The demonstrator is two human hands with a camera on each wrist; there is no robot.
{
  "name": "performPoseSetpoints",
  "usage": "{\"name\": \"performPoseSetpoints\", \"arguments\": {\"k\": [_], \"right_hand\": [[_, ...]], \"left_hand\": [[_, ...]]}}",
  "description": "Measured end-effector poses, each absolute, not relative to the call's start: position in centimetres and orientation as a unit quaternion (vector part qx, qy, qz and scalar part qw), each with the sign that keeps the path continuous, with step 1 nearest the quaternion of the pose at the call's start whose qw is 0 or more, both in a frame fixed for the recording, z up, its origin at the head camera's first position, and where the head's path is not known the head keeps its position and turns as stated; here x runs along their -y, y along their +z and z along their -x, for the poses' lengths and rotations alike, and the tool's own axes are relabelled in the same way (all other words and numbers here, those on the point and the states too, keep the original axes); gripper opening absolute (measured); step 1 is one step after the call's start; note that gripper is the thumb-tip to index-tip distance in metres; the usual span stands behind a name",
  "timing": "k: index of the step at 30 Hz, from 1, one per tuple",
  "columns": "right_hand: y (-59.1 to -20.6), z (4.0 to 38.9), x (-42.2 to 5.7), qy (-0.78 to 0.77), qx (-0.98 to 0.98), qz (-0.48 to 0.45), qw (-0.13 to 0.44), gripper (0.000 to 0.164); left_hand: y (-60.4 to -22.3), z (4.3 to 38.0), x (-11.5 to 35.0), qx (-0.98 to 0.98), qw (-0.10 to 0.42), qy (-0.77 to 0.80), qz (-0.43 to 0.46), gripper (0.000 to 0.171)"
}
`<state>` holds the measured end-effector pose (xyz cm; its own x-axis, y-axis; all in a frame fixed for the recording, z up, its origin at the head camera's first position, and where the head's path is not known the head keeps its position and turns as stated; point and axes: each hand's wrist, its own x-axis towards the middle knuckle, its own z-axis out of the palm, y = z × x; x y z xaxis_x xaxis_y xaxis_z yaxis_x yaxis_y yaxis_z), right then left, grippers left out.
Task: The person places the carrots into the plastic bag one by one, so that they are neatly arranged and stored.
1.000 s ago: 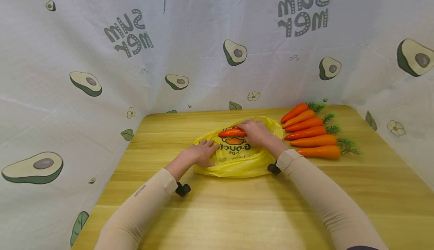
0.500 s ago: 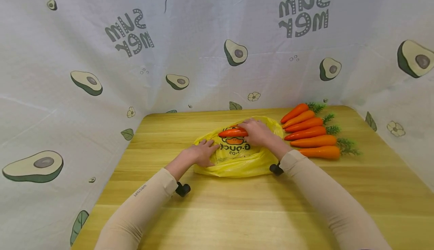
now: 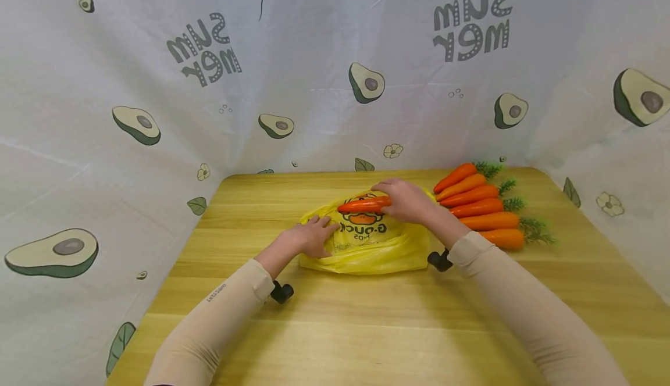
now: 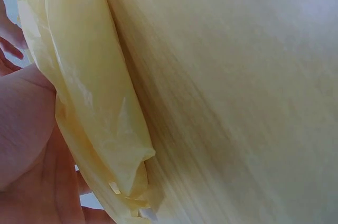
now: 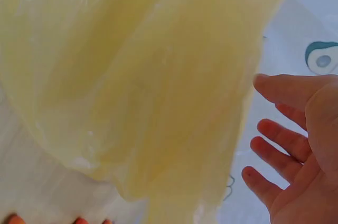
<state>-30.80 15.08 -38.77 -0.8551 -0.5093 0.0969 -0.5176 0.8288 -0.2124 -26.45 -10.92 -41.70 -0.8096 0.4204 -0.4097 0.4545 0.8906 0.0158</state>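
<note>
On yellow bag: left hand; carrot by right hand.

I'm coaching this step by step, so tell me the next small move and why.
Probably ease the right hand away toward the other carrots: the right wrist view shows it spread open, one red carrot already lies over the yellow bag, and the left hand rests on that bag.
</note>
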Motion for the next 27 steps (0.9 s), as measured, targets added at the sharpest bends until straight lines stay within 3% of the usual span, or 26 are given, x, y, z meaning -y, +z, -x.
{"name": "performPoseSetpoints", "arguments": {"k": [27], "right_hand": [[-36.5,27.3,-20.5,0.119,0.953,-0.27,0.061,0.054]], "left_hand": [[-42.4,26.5,11.1,-0.953,0.186,-0.035,-0.238,0.076]]}}
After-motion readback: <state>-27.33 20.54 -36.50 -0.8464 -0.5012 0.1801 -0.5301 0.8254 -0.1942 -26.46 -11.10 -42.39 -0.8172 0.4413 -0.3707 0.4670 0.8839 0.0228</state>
